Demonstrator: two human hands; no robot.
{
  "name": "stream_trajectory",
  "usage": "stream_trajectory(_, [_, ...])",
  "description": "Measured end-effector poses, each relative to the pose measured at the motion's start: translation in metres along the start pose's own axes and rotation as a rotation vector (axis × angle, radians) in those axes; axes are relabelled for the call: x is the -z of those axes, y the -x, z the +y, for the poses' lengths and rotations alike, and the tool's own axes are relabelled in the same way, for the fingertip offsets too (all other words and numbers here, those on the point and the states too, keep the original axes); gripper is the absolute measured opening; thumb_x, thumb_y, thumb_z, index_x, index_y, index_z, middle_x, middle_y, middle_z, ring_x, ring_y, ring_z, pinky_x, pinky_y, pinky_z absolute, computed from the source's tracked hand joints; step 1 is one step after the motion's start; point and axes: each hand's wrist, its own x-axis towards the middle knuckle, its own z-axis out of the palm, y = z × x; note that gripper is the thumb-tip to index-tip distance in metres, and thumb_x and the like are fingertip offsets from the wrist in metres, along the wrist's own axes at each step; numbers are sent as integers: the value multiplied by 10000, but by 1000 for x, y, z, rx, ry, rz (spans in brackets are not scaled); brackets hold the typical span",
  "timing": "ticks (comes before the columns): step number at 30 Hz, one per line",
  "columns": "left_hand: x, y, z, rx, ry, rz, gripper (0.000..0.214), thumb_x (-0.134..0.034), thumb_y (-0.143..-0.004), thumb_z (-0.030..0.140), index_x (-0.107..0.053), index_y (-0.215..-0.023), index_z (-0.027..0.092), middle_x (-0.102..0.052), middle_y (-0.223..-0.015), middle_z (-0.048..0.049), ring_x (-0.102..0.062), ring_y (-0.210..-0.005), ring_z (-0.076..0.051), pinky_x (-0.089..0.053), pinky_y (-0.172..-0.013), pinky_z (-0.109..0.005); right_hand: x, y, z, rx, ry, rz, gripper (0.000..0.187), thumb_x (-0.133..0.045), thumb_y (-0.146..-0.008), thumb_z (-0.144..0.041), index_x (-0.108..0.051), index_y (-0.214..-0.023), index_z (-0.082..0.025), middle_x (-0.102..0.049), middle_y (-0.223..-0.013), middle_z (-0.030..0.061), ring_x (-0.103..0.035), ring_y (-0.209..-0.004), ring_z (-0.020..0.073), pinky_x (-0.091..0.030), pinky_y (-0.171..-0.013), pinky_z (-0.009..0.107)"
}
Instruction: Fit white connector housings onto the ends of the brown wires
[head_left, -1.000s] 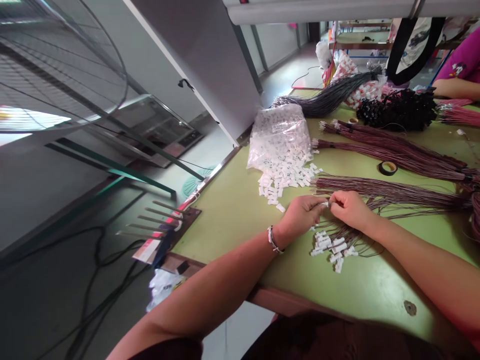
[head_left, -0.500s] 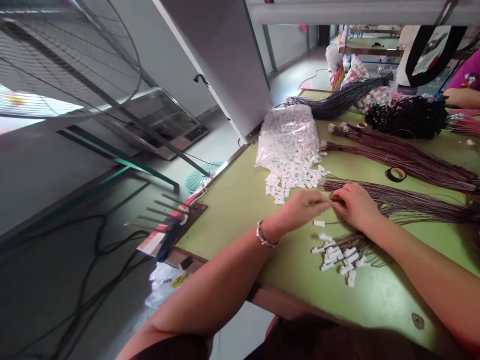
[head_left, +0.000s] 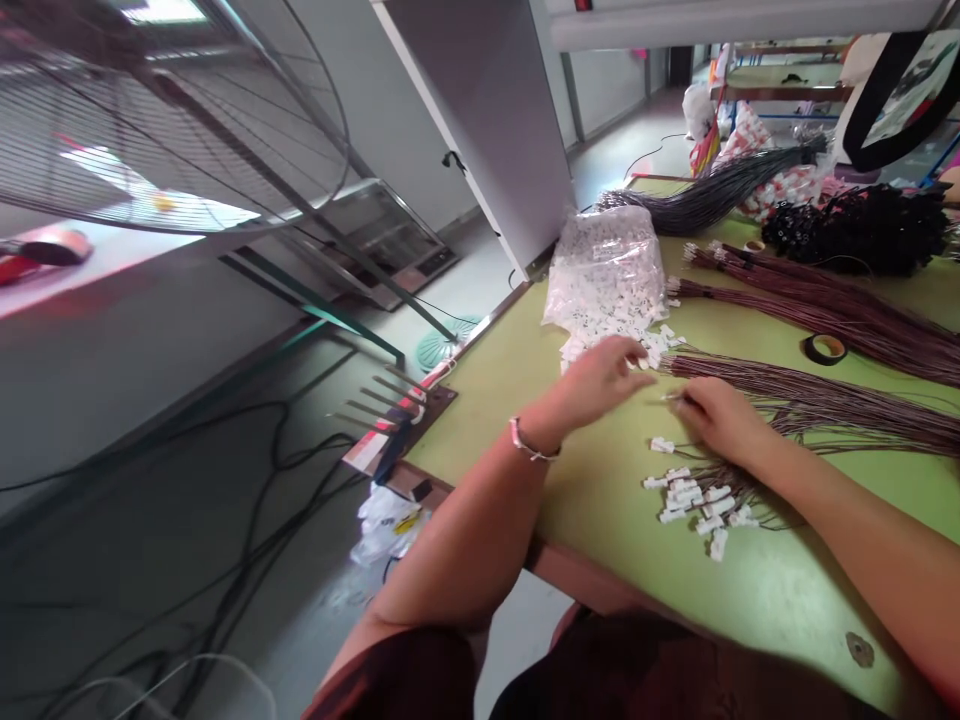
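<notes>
My left hand [head_left: 600, 380], with a bracelet on the wrist, reaches over the loose white plastic connectors [head_left: 622, 345] spilled from a clear bag [head_left: 607, 265]; its fingers are stretched out above them. My right hand [head_left: 712, 415] is closed in a pinch on the end of a thin brown wire [head_left: 675, 397] from the nearest bundle of brown wires [head_left: 810, 395]. Just in front of it lies a small pile of wires with white connectors fitted [head_left: 697, 500] on the green table [head_left: 600, 510].
More brown wire bundles [head_left: 817, 300], a tape roll [head_left: 825, 349], a heap of black parts [head_left: 855, 225] and a dark wire bundle [head_left: 705, 195] lie farther back. A rack with metal pins [head_left: 390, 400] hangs off the table's left edge. A large fan guard [head_left: 150, 110] stands on the left.
My hands were together at the wire end; now the left hand has moved away to the loose connector pile. A finished wire was dropped near the small pile. The camera has turned left.
</notes>
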Motion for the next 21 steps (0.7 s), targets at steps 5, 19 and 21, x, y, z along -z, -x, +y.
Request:
stream_trajectory(5, [33, 17, -17, 303, -53, -252, 253, -595, -767, 421, -575, -714, 175, -561, -526, 2, -518, -449, -112, -384, -496, -231, 3, 0, 19, -35, -338, 45, 173, -551, -813, -266, -670, -917, -198, -712, -900, 31, -623, -818, 177, -443, -754, 287])
stream_trajectory(19, [-13, 6, -3, 234, 121, -135, 231, -515, -662, 136, -718, -758, 188, -609, -593, -11, -508, -531, -120, -407, -520, -232, 6, 0, 3, -272, -442, 290, 57, -510, -641, -232, -531, -617, -185, -494, -525, -42, -394, -490, 96, -315, -500, 228])
stream_trajectory(21, [-21, 4, 2, 311, 366, -124, 244, -535, -696, 173, -727, -847, 172, -549, -530, 17, -475, -477, -95, -396, -484, -216, 7, 0, 2, -294, -474, 294, 58, -503, -630, -234, -519, -600, -187, -445, -502, -49, -357, -479, 92, -290, -483, 228])
